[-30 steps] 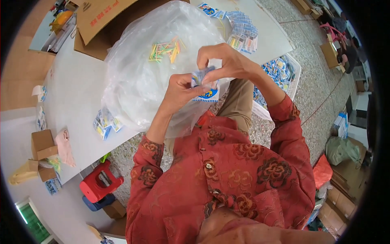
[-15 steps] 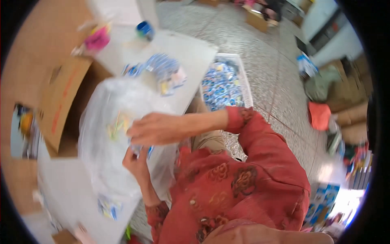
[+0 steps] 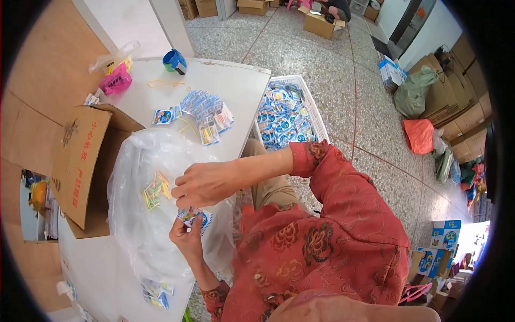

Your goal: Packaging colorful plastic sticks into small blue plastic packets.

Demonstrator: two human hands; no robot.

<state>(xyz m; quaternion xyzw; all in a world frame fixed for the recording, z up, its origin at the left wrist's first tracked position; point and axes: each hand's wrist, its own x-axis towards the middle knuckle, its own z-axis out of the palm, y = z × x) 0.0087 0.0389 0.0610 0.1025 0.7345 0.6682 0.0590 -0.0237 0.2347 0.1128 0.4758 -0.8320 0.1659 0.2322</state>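
Between the thumb and fingers of my left hand (image 3: 186, 236) is a small blue-and-white printed packet (image 3: 197, 219), held tilted over a sheet of clear plastic (image 3: 137, 225). My right hand (image 3: 204, 182) reaches across from the right, its fingers bent together just above the packet's upper edge. What those fingertips pinch, if anything, is hidden beneath the hand. Beside them, a loose pile of thin yellow, green and orange sticks (image 3: 155, 190) lies on the plastic. Farther up the white table (image 3: 236, 80), several similar packets (image 3: 206, 110) overlap in a fan.
An opened cardboard box (image 3: 80, 166) stands at the left. A white basket (image 3: 316, 110) full of packets is beside the table's right edge. More packets (image 3: 157, 292) lie at the near end. A blue tape roll (image 3: 174, 61) and a pink bag (image 3: 116, 79) sit farther back.
The view has shifted and sharpened from a blur. My left hand has drawn slightly away from the right one, so more of the packet shows between them.
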